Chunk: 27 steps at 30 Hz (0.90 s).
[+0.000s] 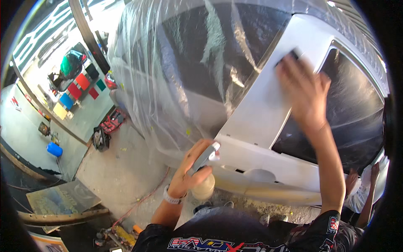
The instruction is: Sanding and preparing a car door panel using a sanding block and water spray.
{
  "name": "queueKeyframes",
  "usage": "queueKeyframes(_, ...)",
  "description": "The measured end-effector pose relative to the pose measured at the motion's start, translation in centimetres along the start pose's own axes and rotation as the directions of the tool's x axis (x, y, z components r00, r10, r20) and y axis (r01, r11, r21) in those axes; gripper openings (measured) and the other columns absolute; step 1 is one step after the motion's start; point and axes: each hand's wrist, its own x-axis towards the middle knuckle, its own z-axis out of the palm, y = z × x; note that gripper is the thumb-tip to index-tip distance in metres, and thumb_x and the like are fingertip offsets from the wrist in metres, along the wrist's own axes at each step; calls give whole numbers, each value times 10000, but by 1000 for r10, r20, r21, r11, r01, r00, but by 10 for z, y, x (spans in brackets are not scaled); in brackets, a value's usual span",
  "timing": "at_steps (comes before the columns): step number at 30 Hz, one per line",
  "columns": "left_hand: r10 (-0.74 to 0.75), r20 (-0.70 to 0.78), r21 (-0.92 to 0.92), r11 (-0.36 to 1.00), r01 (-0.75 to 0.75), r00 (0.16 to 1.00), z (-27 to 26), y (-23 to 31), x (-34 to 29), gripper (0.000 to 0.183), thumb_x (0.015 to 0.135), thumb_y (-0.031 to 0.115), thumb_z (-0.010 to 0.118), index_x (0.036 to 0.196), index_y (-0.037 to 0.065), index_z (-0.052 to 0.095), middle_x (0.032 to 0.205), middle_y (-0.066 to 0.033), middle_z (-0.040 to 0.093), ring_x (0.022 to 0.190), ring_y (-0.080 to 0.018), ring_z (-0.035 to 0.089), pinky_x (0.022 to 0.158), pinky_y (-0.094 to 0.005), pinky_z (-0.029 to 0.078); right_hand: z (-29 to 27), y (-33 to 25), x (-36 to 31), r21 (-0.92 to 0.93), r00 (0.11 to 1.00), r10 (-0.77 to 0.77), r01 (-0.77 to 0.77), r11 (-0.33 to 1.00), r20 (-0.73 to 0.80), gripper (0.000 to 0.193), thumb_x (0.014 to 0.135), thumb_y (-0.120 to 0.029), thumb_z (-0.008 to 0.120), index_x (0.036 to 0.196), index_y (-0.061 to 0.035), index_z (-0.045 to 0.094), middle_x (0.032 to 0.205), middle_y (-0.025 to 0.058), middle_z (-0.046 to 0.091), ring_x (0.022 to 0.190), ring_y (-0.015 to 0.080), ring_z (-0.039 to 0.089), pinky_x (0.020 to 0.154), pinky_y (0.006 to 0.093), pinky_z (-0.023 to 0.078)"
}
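My left hand (191,170) is closed around the grey-and-white head of a spray bottle (204,189), whose cloudy beige body hangs below the fingers. A white watch is on that wrist. Up on the white pillar of the car body (257,110), my right hand (303,90) lies against the panel, smeared by motion. Under its fingertips shows the edge of a small dark pad (295,54), mostly hidden by the hand. Clear plastic sheeting (168,75) covers the glass left of the pillar, and a dark side window (340,122) lies to its right.
Another person's hands (351,180) are by the car at the lower right. A tool bag (112,122), a red hose (140,202), a stained board (63,197) and a blue container (54,149) are on the left. A post (88,35) stands at the upper left.
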Motion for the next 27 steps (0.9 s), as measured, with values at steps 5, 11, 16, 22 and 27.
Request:
queueKeyframes(5, 200, 158, 258, 937, -236, 967, -15, 67, 29, 490, 774, 19, 596, 1262, -14, 638, 1017, -63, 672, 793, -124, 572, 766, -281, 457, -2, -42, -60, 262, 950, -303, 274, 925, 76, 361, 958, -194, 577, 1269, -195, 760, 1474, -27, 649, 1408, 219, 516, 1003, 418, 430)
queueKeyframes(11, 410, 217, 329, 824, -462, 886, -16, 90, 107, 593, 779, -22, 615, 1369, -56, 569, 951, -117, 695, 839, -192, 651, 832, -347, 533, -12, 36, 6, 37, 995, 101, -102, 994, 10, 461, 927, -57, 569, 1335, -186, 740, 1499, 12, 632, 1394, 256, 523, 1048, 459, 366)
queueKeyframes(16, 544, 244, 451, 669, -591, 803, 0, 109, 173, 590, 825, -52, 615, 1408, -71, 528, 914, -135, 704, 771, -219, 680, 784, -384, 568, -5, 22, 3, -15, 997, 76, -75, 997, 33, 483, 912, -116, 619, 1377, -215, 706, 1528, 2, 600, 1405, 248, 512, 1075, 467, 368)
queueKeyframes(22, 478, 301, 590, 586, -555, 825, 24, 148, 196, 251, 854, 38, 619, 1085, -58, 609, 830, -141, 675, 689, -253, 666, 705, -360, 545, -6, 79, 21, -53, 961, 257, -263, 963, -107, 493, 915, -59, 608, 1373, -212, 712, 1516, -5, 612, 1400, 233, 522, 1101, 451, 353)
queueKeyframes(27, 514, 308, 546, 594, -591, 801, 19, 141, 192, 342, 833, 46, 637, 1160, -53, 629, 820, -115, 675, 691, -194, 655, 709, -347, 547, -2, 62, 16, -7, 973, 218, -220, 976, -79, 506, 920, -47, 606, 1382, -224, 711, 1517, -11, 612, 1405, 229, 519, 1106, 439, 354)
